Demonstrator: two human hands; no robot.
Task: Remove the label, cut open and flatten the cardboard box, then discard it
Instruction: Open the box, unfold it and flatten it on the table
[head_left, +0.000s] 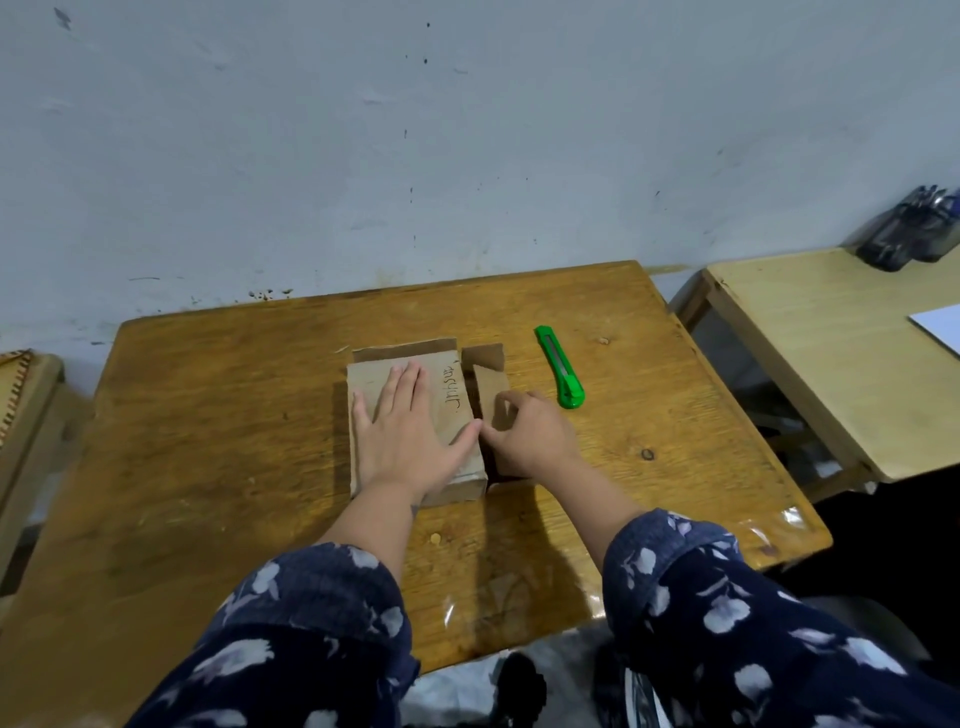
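Light, stiff box; left hand spread flat, pinning it to surface. Right hand pinching right flap: best hold.

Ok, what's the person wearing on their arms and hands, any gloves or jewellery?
Both arms wear dark navy sleeves printed with pale, whitish flower or leaf shapes, left sleeve and right sleeve alike. They are pushed up, leaving the forearms bare. The left hand and right hand are bare: no gloves, and no rings, watch or bracelets visible.
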